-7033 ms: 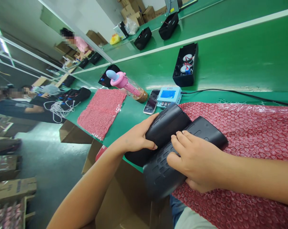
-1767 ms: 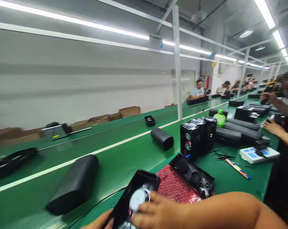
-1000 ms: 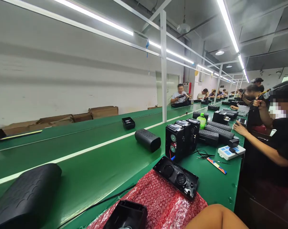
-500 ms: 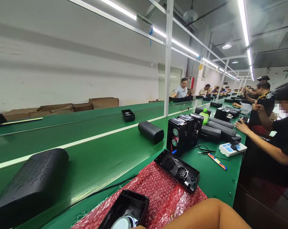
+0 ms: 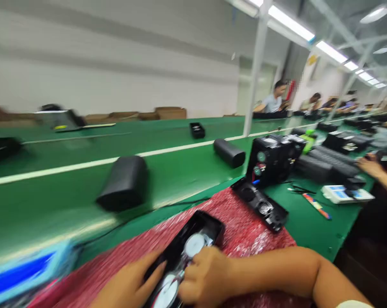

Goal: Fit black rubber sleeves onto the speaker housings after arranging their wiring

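An open black speaker shell [image 5: 199,229] with round silver drivers inside lies on the red bubble wrap [image 5: 241,226] at the bench's near edge. My left hand [image 5: 129,284] rests along its left side, fingers stretched against the wall. My right hand [image 5: 206,276] lies over the inside, fingers curled down at the drivers; whether they grip anything is blurred. A second black speaker panel [image 5: 260,205] lies at the wrap's far right corner. The whole picture is smeared by motion.
A closed black speaker [image 5: 124,182] and another speaker [image 5: 229,152] ride on the green conveyor belt [image 5: 180,167]. Upright black speaker bodies [image 5: 270,158] stand to the right. A blue-lit device [image 5: 23,273] sits at lower left. Another person's hand [image 5: 371,167] works at far right.
The view has swung down and left, bringing both my hands and the open shell into sight. The closed speaker on the belt now appears further right.
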### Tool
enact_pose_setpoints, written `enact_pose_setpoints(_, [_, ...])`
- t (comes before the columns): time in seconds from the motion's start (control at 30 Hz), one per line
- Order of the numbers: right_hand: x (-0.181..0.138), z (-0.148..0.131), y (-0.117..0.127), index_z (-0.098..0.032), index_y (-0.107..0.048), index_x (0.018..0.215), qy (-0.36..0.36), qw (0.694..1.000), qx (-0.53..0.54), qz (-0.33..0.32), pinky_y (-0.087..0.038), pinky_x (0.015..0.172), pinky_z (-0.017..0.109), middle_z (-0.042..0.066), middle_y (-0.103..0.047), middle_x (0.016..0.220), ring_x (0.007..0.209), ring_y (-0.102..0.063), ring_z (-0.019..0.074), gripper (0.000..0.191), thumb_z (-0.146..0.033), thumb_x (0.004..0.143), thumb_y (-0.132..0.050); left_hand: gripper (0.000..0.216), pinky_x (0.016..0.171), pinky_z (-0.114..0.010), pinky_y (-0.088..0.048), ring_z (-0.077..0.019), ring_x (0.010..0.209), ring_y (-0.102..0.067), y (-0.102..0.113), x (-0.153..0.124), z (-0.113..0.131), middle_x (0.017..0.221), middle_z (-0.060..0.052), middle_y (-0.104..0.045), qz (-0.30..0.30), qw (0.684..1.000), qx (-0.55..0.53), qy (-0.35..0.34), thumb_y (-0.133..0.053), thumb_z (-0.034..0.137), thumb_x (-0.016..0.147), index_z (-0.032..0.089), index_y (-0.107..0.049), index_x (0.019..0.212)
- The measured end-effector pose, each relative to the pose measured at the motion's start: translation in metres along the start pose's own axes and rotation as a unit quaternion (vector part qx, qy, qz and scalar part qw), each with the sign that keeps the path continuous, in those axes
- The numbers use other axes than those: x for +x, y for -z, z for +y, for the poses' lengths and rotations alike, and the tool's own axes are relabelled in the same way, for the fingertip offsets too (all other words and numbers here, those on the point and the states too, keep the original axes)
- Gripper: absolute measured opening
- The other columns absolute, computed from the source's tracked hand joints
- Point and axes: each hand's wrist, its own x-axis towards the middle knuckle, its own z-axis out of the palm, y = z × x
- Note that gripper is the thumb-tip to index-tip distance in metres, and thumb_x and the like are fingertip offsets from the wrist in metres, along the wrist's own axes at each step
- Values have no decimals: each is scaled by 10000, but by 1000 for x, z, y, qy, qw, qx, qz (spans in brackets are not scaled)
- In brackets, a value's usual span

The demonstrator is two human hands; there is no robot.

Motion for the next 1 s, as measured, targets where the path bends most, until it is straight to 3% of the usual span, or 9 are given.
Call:
enact_pose_setpoints(0.1, [-4, -6, 15, -205, -465, 592, -26, 995, -2, 99, -268, 422, 290, -9, -488, 517, 451, -443, 157, 528, -718, 712, -498, 394, 874, -370, -485, -233, 995, -608, 21, -9, 27, 1105, -51, -651, -35, 998, 10, 49, -377, 365, 839, 195, -586, 1127])
enact_pose_setpoints(0.17, [-9, -7, 24, -191, -490, 625, -44, 993, 20, 110, -290, 479, 306, 11, -519, 581, 525, -469, 173, 477, -651, 698, -594, 380, 901, -385, -454, -237, 1024, -584, 29, -10, 40, 1127, -65, -636, -28, 998, 20, 48, -390, 357, 852, 189, -569, 1142])
enact_pose_setpoints(0.23, [-14, -6, 32, -181, -504, 643, -53, 993, 40, 99, -283, 510, 315, 20, -526, 613, 564, -465, 177, 428, -583, 717, -632, 329, 843, -367, -469, -230, 954, -602, 31, -11, 46, 1062, -61, -656, -58, 997, 26, 35, -387, 346, 870, 200, -589, 1084])
enact_pose_setpoints(0.47, [-19, -9, 37, -178, -512, 647, -57, 993, 73, 78, -295, 523, 326, 24, -508, 626, 595, -452, 200, 337, -455, 727, -684, 306, 738, -353, -481, -249, 903, -620, 24, -16, 45, 1015, -56, -663, -74, 996, 28, 34, -411, 349, 869, 216, -556, 1103])
enact_pose_setpoints(0.63, [-18, -13, 41, -92, -587, 842, -19, 982, 66, 175, -414, 764, 453, 119, -610, 867, 873, -521, 311, 232, -320, 809, -615, 333, 774, -356, -475, -247, 923, -617, 21, -14, 40, 1029, -73, -658, -70, 997, 9, 42, -432, 350, 860, 210, -532, 1145])
enact_pose_setpoints(0.7, [-18, -15, 44, -77, -583, 913, -4, 976, 82, 201, -424, 789, 456, 115, -621, 888, 885, -529, 293, 222, -261, 800, -635, 319, 784, -349, -471, -236, 921, -617, 20, -13, 39, 1020, -76, -660, -74, 996, -3, 46, -415, 340, 869, 209, -539, 1132])
enact_pose_setpoints(0.8, [-17, -16, 46, -87, -575, 932, -2, 974, 111, 195, -451, 742, 393, 95, -626, 834, 831, -544, 239, 220, -249, 800, -644, 317, 775, -364, -474, -240, 916, -621, 20, -11, 37, 1024, -82, -660, -78, 996, -10, 50, -377, 320, 884, 209, -534, 1136])
enact_pose_setpoints(1.0, [-13, -14, 43, -94, -573, 931, -20, 988, 87, 127, -455, 766, 429, 126, -613, 893, 865, -533, 261, 247, -322, 838, -598, 315, 703, -390, -488, -276, 893, -631, 18, -11, 34, 1015, -96, -663, -65, 997, -12, 35, -353, 319, 881, 196, -528, 1112])
